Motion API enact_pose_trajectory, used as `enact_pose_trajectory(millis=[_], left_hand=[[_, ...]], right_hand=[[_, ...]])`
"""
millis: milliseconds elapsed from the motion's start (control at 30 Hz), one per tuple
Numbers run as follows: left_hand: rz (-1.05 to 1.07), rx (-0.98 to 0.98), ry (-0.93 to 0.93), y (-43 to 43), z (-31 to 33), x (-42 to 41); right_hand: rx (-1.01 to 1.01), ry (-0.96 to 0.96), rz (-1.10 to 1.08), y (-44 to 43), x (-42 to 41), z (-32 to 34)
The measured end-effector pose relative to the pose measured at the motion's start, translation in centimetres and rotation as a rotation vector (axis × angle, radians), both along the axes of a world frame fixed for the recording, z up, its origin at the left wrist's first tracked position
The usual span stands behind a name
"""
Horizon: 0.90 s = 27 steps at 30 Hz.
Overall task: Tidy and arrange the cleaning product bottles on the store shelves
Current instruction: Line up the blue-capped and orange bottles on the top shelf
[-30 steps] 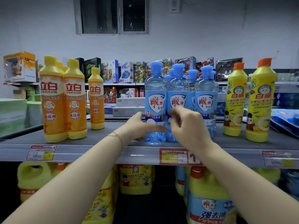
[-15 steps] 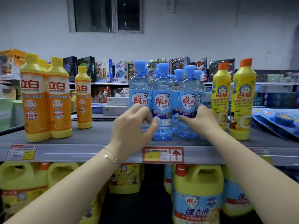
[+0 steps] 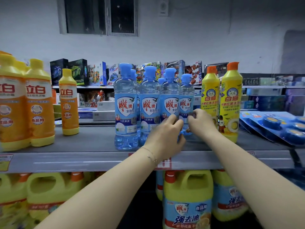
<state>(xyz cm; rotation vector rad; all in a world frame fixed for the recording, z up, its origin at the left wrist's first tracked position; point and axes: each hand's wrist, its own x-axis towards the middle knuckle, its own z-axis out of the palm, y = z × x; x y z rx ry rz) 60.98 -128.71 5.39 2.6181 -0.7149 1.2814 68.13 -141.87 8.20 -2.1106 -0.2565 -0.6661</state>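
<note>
Several clear blue bottles with blue caps stand in a tight row on the grey shelf (image 3: 85,142). My left hand (image 3: 165,138) grips the lower part of the third front bottle (image 3: 170,96), fingers on its label and thumb below. My right hand (image 3: 202,123) pinches the label of the fourth, set-back bottle (image 3: 186,98) from the right side. The first blue bottle (image 3: 126,104) and the second (image 3: 149,103) stand free to the left. The bases of the held bottles are hidden by my hands.
Three orange bottles (image 3: 39,103) stand at the shelf's left, the small one (image 3: 68,103) further back. Two yellow bottles with orange caps (image 3: 231,100) stand just right of my right hand. Blue blister packs (image 3: 272,124) lie far right. Yellow jugs (image 3: 188,195) fill the shelf below.
Both hands have moved right along the blue row, from the first bottles to the third and fourth. The blue bottles now stand in a more even line.
</note>
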Motion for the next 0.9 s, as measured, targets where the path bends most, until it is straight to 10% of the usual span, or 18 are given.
enact_pose_trajectory(millis=[467, 900], left_hand=[[-0.061, -0.081, 0.115, 0.5, -0.1, 0.2], [-0.041, -0.103, 0.219, 0.3, 0.1, -0.1]], right_hand=[[-0.205, 0.130, -0.175, 2.7, 4.9, 1.1], [-0.161, 0.157, 0.160, -2.1, -3.7, 1.6]])
